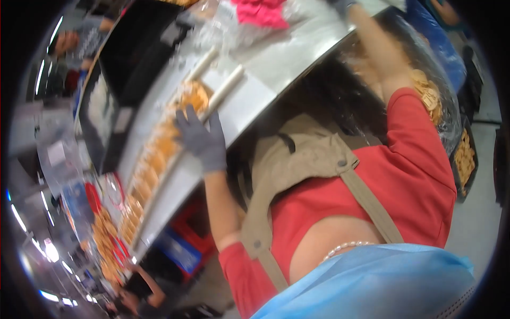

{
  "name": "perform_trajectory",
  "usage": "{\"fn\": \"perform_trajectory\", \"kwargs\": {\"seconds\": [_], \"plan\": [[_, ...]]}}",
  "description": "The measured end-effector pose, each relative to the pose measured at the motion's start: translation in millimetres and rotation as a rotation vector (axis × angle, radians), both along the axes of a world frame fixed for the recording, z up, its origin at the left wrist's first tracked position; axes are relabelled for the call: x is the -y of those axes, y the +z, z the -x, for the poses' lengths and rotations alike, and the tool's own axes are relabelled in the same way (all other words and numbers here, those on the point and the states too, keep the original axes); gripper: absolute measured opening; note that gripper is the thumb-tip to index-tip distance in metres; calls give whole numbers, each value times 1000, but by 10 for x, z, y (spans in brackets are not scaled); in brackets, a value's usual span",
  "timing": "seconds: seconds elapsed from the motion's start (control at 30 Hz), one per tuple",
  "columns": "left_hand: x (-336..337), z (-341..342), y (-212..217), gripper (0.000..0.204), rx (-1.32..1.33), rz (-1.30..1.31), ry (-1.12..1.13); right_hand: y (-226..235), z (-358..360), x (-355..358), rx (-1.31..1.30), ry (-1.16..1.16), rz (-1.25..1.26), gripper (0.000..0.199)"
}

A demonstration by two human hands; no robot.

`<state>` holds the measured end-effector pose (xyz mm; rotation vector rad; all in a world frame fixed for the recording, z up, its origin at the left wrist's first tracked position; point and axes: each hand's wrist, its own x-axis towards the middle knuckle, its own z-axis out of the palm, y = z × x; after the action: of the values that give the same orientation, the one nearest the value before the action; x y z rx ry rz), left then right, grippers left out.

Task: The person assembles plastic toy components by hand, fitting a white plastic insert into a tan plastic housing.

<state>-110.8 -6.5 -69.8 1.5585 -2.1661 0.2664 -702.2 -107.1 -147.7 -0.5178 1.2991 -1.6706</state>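
Note:
My left hand [204, 139], in a grey glove, lies over a long row of round golden-brown biscuit-like discs [151, 162]. Its fingers are spread, near the top end of the row. Two white rails [226, 87] flank the discs, and shiny clear film seems to cover part of the row. Stretched toward the top edge, my right hand [341, 5] is gloved, blurred and partly cut off, so its fingers and anything in them cannot be made out. Below that arm is a dark crate lined with clear plastic, holding loose golden discs [427, 98].
The metal table [265, 56] runs diagonally, with pink items [263, 13] in clear plastic at its top. Black bins [141, 45] stand on the left. Another dark bin [464, 159] of golden pieces sits far right. Other people [69, 42] are at the left and lower left.

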Motion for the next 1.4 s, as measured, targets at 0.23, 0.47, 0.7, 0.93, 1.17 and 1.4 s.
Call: {"fn": "perform_trajectory", "kwargs": {"seconds": [0.23,0.47,0.7,0.93,1.17,1.4], "plan": [[172,97,-172,57,272,-60,49,381,-325,-209,-78,-381,40,41],[243,212,-28,45,229,-39,-66,-124,-46,-1956,-870,-652,-160,21],[402,557,126,38,-141,-334,-117,-781,94,-2983,-767,-243,-890,31],[455,657,213,81,-399,-374,94,-856,-448,-2494,-1068,558,-898,56],[625,595,31,92,-486,-341,3,-806,-576,-2516,-1389,561,-842,53],[685,648,110,91,-610,-525,-41,-724,-265,-2888,-1096,19,-822,46]]}}
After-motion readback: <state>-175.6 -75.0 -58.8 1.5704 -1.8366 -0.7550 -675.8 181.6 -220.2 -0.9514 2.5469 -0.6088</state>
